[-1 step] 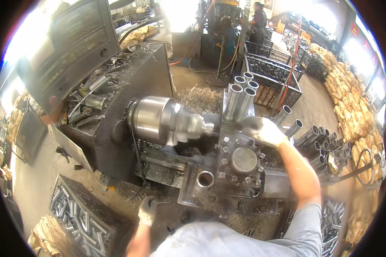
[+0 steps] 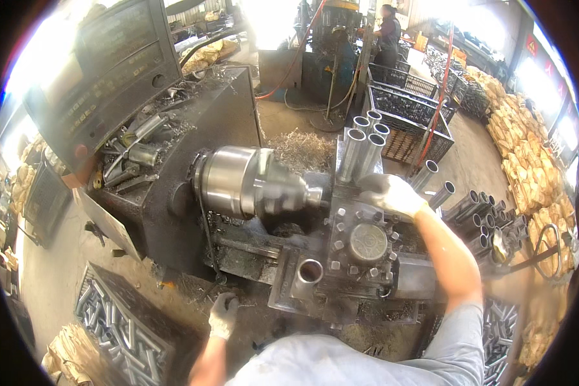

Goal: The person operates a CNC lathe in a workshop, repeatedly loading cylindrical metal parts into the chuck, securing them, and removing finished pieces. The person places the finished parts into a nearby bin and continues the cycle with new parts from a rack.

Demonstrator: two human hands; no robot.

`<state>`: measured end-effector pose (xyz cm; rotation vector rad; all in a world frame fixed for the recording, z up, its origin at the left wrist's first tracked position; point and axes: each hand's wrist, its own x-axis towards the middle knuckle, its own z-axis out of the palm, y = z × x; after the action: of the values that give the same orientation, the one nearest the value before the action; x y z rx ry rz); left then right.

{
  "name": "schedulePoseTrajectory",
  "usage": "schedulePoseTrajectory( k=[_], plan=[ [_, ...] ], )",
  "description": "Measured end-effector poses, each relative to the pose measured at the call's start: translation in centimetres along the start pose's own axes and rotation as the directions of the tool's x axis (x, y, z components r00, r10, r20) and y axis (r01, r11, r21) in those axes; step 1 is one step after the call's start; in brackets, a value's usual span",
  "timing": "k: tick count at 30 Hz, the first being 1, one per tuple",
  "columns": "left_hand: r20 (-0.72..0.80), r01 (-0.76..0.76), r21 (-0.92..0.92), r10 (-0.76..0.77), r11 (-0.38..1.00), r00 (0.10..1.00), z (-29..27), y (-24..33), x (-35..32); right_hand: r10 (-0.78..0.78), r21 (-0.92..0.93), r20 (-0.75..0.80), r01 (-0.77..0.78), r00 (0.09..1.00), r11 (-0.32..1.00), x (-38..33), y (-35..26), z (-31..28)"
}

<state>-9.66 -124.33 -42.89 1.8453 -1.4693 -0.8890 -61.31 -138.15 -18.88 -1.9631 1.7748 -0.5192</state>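
My right hand [image 2: 392, 194], in a pale work glove, reaches over the dark tool post [image 2: 368, 243] of a lathe. Its fingers are bent together beside the foot of several upright metal tubes [image 2: 352, 154]; what they grip is hidden. Left of it, the steel chuck [image 2: 231, 182] carries a blurred, stepped metal part [image 2: 283, 193]. Low in front of the machine, my gloved left hand [image 2: 224, 314] is closed, and anything inside it is too small to make out. One more tube [image 2: 310, 271] stands on the near corner of the tool slide.
More tubes [image 2: 473, 225] stand to the right. Bins of short metal pieces [image 2: 119, 328] lie at the lower left and lower right. Metal shavings [image 2: 299, 149] are piled behind the chuck. Black crates [image 2: 405, 119] and another person [image 2: 387, 35] are farther back.
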Motion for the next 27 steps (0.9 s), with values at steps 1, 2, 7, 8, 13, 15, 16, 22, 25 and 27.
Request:
schedulePoseTrajectory(
  k=[1,2,7,8,13,15,16,22,25,27],
  plan=[
    [-0.016,-0.09,0.025,0.09,0.996,0.996,-0.3,2.1,0.6,0.017,-0.065,0.035,-0.014,0.999,0.998,1.8,0.1,0.3],
    [-0.029,-0.167,0.053,0.168,0.985,0.985,-0.6,4.2,1.6,-0.02,-0.123,0.052,0.026,0.998,0.992,3.6,-0.1,0.9],
    [-0.209,-0.783,0.192,0.805,0.591,0.556,-1.8,16.9,12.2,0.111,-0.339,0.268,-0.014,0.957,0.941,11.5,-4.4,7.1],
    [-0.154,-0.801,0.191,0.823,0.568,0.547,-2.2,19.3,15.0,0.031,-0.313,0.431,0.118,0.902,0.942,12.5,-4.8,8.2],
    [-0.134,-0.75,0.343,0.82,0.566,0.557,-1.0,26.5,24.6,0.038,-0.311,0.603,0.191,0.797,0.931,15.0,-2.7,8.9],
    [-0.099,-0.742,0.473,0.865,0.475,0.491,-0.7,26.7,25.7,0.191,-0.128,0.812,-0.151,0.551,0.98,15.6,-1.4,8.7],
    [-0.071,-0.717,0.533,0.868,0.45,0.492,-0.5,26.4,25.8,0.095,0.031,0.828,-0.214,0.552,0.976,16.1,-1.1,8.6],
    [-0.037,-0.736,0.55,0.892,0.395,0.451,-0.7,25.5,26.2,0.016,-0.234,0.643,0.176,0.766,0.956,15.3,-1.0,8.0],
    [-0.046,-0.735,0.57,0.907,0.369,0.419,-0.8,25.7,26.7,0.036,-0.487,0.468,0.223,0.883,0.844,11.0,1.9,4.5],
    [-0.045,-0.732,0.571,0.904,0.372,0.425,-0.7,25.5,26.8,0.031,-0.459,0.233,0.082,0.972,0.885,6.7,5.1,1.2]
  ],
)
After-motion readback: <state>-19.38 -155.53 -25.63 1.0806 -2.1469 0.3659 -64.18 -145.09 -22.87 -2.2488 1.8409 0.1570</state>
